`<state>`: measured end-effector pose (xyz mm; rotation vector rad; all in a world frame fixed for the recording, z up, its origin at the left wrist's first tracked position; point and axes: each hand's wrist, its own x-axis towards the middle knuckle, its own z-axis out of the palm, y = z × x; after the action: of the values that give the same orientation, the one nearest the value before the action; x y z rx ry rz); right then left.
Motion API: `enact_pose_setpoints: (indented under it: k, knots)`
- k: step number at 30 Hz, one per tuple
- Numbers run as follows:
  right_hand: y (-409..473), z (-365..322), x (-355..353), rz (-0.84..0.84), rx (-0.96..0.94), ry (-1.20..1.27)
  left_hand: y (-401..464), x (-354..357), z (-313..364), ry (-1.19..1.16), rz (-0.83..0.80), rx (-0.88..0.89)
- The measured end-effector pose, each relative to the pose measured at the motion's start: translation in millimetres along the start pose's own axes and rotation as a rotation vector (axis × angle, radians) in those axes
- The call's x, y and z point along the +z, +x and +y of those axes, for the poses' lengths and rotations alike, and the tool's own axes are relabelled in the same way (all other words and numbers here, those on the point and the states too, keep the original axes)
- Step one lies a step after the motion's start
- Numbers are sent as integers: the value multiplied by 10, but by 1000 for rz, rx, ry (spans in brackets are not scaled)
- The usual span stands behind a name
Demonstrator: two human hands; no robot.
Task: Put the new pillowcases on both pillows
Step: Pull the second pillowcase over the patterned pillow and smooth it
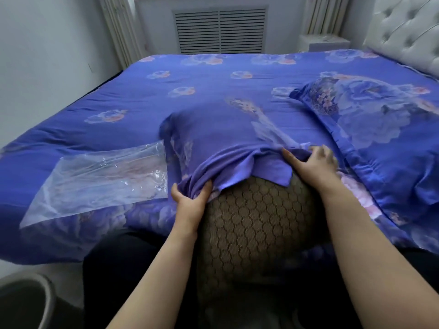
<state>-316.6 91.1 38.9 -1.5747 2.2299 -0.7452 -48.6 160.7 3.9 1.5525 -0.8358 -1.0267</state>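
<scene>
Gripping pillowcase (237,148) hem: left hand (190,198) | right hand (313,162) too | pillow (256,222) half-bare

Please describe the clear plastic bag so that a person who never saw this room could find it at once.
Start from the bed with its blue floral cover. On its near left part, left of the left hand, lies the plastic bag, flat. It alone is transparent; everything around it is blue floral cloth.

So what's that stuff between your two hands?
In the head view, the bunched edge of the purple pillowcase and the brown honeycomb-patterned pillow lie between the left hand and right hand.
</scene>
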Motion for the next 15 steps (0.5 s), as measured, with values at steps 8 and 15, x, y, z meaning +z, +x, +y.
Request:
enact_pose_setpoints:
  k: [8,15]
  knots:
    - [-145,-194,78,274,-25,641,231,122,477,-99,31,515]
    - [121,-577,151,110,29,559,1102,-116,898,369,-44,604]
